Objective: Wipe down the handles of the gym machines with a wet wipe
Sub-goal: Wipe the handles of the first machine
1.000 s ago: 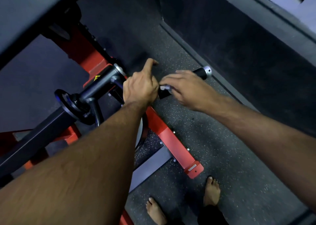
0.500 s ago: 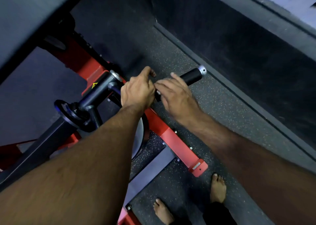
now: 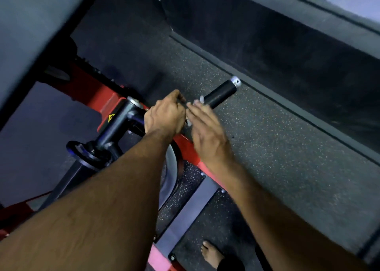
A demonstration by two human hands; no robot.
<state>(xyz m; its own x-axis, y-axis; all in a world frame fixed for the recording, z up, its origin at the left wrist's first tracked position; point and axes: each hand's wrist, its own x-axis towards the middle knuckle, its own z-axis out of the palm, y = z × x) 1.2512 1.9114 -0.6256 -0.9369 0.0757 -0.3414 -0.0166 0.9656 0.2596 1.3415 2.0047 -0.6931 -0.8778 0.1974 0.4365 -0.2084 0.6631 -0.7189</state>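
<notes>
Looking straight down at a red-framed gym machine (image 3: 115,97) over speckled rubber floor (image 3: 277,147). Black handle (image 3: 221,93) sticking out toward 1 o'clock from the frame, capped with a silver end (image 3: 236,81). Left hand (image 3: 164,114) curled around the inner end of that handle, knuckles up, index finger poking out toward 12. Right hand (image 3: 205,130) just beside it at 3 o'clock, fingers fairly straight and laid over the bar, pressing a white wet wipe (image 3: 200,101) against it (only scraps of the wipe peeking out at the fingertips and under the palm, rest hidden and a bit blurred). Outer half of the grip bare, past the fingertips. Black pivot tube (image 3: 115,124) with a yellow warning sticker (image 3: 111,118) at 9 o'clock of the left hand. One bare foot (image 3: 211,254) down at 6 o'clock, on the mat.
</notes>
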